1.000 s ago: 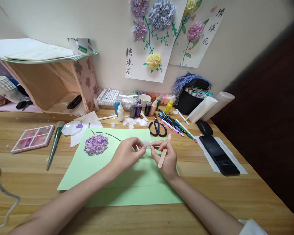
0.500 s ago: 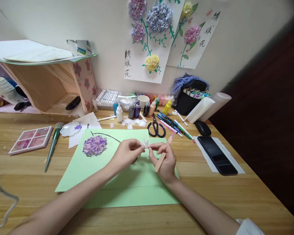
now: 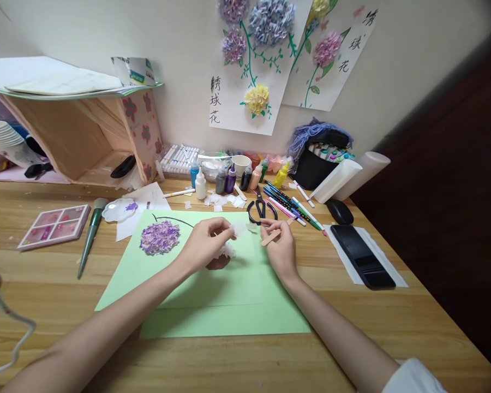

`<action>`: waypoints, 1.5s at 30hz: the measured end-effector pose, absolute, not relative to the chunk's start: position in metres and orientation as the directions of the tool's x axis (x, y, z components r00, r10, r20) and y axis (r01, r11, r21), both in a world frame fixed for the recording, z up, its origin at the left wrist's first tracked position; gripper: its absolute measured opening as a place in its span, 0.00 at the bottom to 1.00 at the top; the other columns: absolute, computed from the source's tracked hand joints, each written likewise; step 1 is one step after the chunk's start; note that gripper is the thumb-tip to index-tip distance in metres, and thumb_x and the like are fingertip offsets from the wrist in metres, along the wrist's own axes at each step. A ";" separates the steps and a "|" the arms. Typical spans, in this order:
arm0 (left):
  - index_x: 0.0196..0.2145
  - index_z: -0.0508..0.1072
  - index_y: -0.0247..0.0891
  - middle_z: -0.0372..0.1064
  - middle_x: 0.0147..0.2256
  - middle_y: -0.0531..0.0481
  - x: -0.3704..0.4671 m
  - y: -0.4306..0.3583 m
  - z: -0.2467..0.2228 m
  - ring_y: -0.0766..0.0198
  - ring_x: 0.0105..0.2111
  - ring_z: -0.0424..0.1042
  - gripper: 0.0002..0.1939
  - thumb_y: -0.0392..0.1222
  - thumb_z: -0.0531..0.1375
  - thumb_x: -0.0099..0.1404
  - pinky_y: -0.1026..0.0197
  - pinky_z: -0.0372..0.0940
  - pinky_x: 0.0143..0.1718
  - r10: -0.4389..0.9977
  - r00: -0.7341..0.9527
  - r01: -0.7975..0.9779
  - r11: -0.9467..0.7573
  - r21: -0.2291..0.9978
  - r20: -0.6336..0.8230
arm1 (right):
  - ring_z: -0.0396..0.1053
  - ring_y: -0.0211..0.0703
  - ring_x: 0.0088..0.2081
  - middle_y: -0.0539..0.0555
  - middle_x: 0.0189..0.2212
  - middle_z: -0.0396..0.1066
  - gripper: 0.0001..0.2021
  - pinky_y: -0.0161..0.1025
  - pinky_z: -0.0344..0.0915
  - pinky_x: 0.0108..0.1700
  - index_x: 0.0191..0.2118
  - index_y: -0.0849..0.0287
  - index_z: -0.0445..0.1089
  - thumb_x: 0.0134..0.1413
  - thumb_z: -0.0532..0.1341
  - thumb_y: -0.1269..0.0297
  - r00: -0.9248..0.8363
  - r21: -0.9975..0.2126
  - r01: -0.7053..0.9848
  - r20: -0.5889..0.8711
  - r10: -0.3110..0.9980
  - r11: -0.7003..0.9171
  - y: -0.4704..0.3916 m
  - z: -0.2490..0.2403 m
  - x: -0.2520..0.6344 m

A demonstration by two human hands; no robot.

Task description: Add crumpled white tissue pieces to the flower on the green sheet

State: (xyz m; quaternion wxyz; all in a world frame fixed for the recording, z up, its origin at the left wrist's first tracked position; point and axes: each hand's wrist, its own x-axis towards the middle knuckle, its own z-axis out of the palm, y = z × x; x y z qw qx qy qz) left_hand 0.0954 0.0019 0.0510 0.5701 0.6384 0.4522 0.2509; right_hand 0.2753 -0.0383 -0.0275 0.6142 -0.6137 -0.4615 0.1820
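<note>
My left hand [image 3: 210, 240] is closed over the green paper [image 3: 270, 305], pinching a thin white piece of tissue paper [image 3: 239, 231]. Below those fingertips, crumpled white paper bits [image 3: 227, 250] show, apparently in the same hand. To the right, my right hand [image 3: 279, 248] has a wooden craft stick [image 3: 271, 237] lodged between its fingers, slanting across them. Its thumb and index fingertip are close together, just apart from the tissue. On the green sheet's upper left sits a purple paper flower [image 3: 160, 238] with a dark curved stem line.
Black scissors [image 3: 261, 210] lie beyond the sheet, near paint bottles [image 3: 230, 179], white paper scraps [image 3: 218, 201] and pens [image 3: 290, 202]. At right are a phone [image 3: 364, 256] and a mouse [image 3: 339, 211]. A makeup brush [image 3: 92, 237] and a palette [image 3: 54, 226] lie left.
My hands have moved apart; the right has drawn away from the white tissue, which stays in the left. Crumpled white bits now show under the left hand. The whole view has shifted slightly.
</note>
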 end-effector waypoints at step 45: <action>0.28 0.75 0.39 0.68 0.30 0.50 0.026 -0.014 0.021 0.61 0.35 0.64 0.09 0.45 0.58 0.60 0.60 0.57 0.37 0.716 0.696 0.483 -0.516 0.708 0.047 | 0.64 0.38 0.26 0.48 0.21 0.64 0.19 0.36 0.63 0.33 0.31 0.57 0.70 0.65 0.46 0.57 -0.261 -0.882 0.369 0.205 0.943 0.294 -0.062 -0.016 0.237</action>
